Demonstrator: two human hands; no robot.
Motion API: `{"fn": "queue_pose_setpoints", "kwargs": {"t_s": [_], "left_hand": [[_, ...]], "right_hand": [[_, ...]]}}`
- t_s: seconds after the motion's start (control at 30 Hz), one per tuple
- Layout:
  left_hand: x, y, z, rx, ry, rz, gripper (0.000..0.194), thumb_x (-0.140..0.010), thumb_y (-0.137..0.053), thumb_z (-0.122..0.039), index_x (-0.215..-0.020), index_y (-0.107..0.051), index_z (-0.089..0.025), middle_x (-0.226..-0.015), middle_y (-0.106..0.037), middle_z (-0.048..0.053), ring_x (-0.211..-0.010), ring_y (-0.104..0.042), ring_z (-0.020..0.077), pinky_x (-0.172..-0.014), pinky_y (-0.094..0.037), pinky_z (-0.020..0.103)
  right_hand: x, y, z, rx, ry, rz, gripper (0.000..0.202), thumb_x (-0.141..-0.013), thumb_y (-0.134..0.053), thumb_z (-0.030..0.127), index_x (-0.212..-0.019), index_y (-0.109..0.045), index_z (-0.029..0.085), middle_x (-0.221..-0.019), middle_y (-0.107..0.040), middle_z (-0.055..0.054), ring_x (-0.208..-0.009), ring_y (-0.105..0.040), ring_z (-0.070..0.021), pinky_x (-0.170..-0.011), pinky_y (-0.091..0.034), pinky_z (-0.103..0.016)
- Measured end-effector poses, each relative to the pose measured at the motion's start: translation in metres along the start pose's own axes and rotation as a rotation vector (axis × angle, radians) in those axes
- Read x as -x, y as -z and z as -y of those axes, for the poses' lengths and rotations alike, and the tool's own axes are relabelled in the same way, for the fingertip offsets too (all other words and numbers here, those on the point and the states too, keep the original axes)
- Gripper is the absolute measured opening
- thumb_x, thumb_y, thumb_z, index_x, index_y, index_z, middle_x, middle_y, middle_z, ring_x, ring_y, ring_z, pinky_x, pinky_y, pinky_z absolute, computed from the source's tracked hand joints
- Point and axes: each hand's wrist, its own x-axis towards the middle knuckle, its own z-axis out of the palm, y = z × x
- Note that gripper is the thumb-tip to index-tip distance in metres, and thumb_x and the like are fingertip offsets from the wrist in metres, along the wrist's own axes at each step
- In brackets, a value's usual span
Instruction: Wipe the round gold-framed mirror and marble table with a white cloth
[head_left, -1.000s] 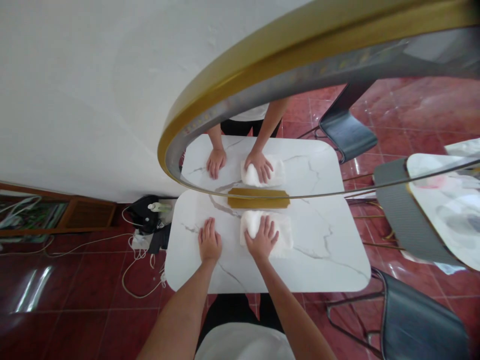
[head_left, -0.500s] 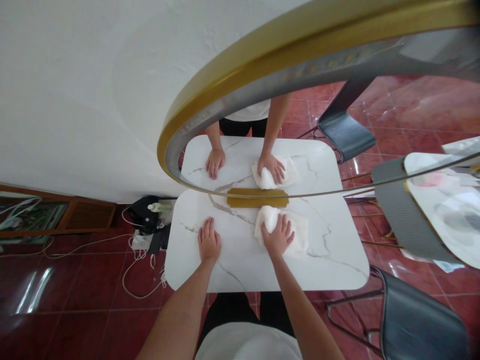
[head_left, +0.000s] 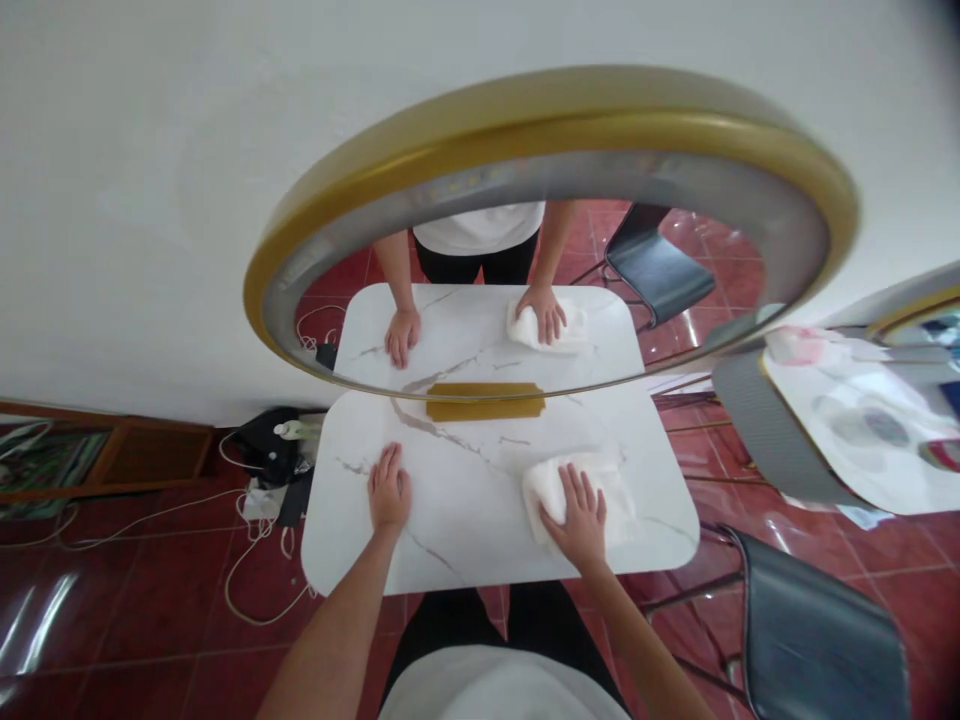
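My left hand (head_left: 389, 490) rests flat on the left part of the white marbled table (head_left: 457, 510), fingers stretched out, holding nothing. My right hand (head_left: 580, 518) presses a bunched white cloth (head_left: 553, 484) against the right part of the tabletop, its thumb against the wad and its fingers over the top. Part of the cloth spreads flat to the right of the fingers. Beyond both hands, a gold plate (head_left: 486, 404) sits at the table's back edge, under a large gold-framed oval mirror (head_left: 480, 130). The mirror reflects both hands and the cloth.
A black chair (head_left: 817, 620) stands at the right front. Another white table (head_left: 810, 400) with items on it is farther right. Left of my table are a black bag (head_left: 266, 440), a bottle (head_left: 294, 430) and loose white cables (head_left: 247, 600) on the red tiled floor.
My right hand has slid the cloth toward me and slightly right across the tabletop. My left hand stays flat in place. The view has shifted, showing more of the mirror.
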Motion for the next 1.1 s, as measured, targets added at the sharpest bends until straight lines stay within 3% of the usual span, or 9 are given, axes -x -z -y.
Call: {"fn": "queue_pose_setpoints", "kwargs": {"t_s": [0.1,0.17,0.43,0.53,0.67,0.8,0.93,1.1], "left_hand": [[0.001,-0.002,-0.014,0.005,0.056,-0.046,0.050,-0.089,-0.036,-0.019,-0.139,-0.036,-0.021,-0.141,-0.044,0.008,-0.133,-0.034,0.0209,-0.111,-0.023,0.046],[0.007,-0.008,-0.035,0.001,0.070,-0.073,0.051,-0.089,-0.036,-0.019,-0.140,-0.032,-0.019,-0.143,-0.040,0.010,-0.136,-0.029,0.0222,-0.112,-0.020,0.049],[0.057,-0.064,-0.168,0.059,-0.230,0.183,0.055,-0.088,-0.031,-0.011,-0.142,-0.030,-0.023,-0.146,-0.037,0.003,-0.140,-0.021,0.0176,-0.115,-0.018,0.045],[0.064,-0.080,-0.198,0.031,-0.227,0.200,0.056,-0.088,-0.033,-0.012,-0.143,-0.030,-0.025,-0.148,-0.035,0.001,-0.141,-0.016,0.0192,-0.115,-0.018,0.046],[0.065,-0.090,-0.206,-0.012,-0.206,0.171,0.058,-0.087,-0.036,-0.013,-0.143,-0.030,-0.027,-0.148,-0.034,0.000,-0.141,-0.014,0.0212,-0.115,-0.018,0.048],[0.065,-0.091,-0.203,-0.044,-0.217,0.169,0.059,-0.087,-0.038,-0.015,-0.144,-0.028,-0.028,-0.148,-0.034,-0.001,-0.141,-0.015,0.0226,-0.115,-0.018,0.049],[0.065,-0.092,-0.203,-0.069,-0.216,0.187,0.060,-0.086,-0.041,-0.018,-0.144,-0.027,-0.027,-0.148,-0.033,0.000,-0.141,-0.015,0.0240,-0.115,-0.017,0.048],[0.065,-0.094,-0.203,-0.107,-0.208,0.207,0.059,-0.086,-0.043,-0.023,-0.143,-0.030,-0.025,-0.148,-0.033,0.000,-0.141,-0.015,0.0251,-0.115,-0.016,0.048]], "right_hand": [[0.017,0.002,-0.010,-0.014,0.101,0.048,0.078,-0.081,-0.046,0.048,-0.147,-0.014,0.021,-0.152,-0.022,-0.006,-0.140,-0.013,-0.0268,-0.111,-0.011,-0.050],[0.026,0.004,-0.017,-0.033,0.185,0.091,0.083,-0.078,-0.050,0.047,-0.147,-0.013,0.021,-0.152,-0.020,-0.006,-0.139,-0.013,-0.0288,-0.111,-0.011,-0.051],[0.042,0.020,-0.065,-0.120,0.459,0.202,0.092,-0.069,-0.056,0.052,-0.146,-0.018,0.021,-0.151,-0.022,-0.006,-0.137,-0.019,-0.0320,-0.111,-0.010,-0.051],[0.041,0.024,-0.089,-0.136,0.491,0.213,0.092,-0.068,-0.057,0.053,-0.146,-0.020,0.022,-0.151,-0.024,-0.005,-0.137,-0.021,-0.0313,-0.111,-0.009,-0.050],[0.032,0.025,-0.110,-0.131,0.472,0.238,0.094,-0.067,-0.057,0.055,-0.146,-0.019,0.022,-0.151,-0.022,-0.006,-0.137,-0.020,-0.0314,-0.112,-0.005,-0.049],[0.005,0.023,-0.114,-0.121,0.393,0.179,0.092,-0.068,-0.056,0.053,-0.146,-0.019,0.021,-0.151,-0.022,-0.005,-0.138,-0.018,-0.0313,-0.111,-0.008,-0.050],[-0.043,0.019,-0.107,-0.071,0.256,0.107,0.086,-0.073,-0.054,0.051,-0.146,-0.019,0.021,-0.152,-0.020,-0.005,-0.139,-0.013,-0.0306,-0.111,-0.008,-0.051],[-0.122,0.012,-0.092,-0.028,0.080,0.036,0.080,-0.078,-0.049,0.052,-0.146,-0.020,0.020,-0.152,-0.019,-0.005,-0.139,-0.010,-0.0282,-0.111,-0.006,-0.050]]}}
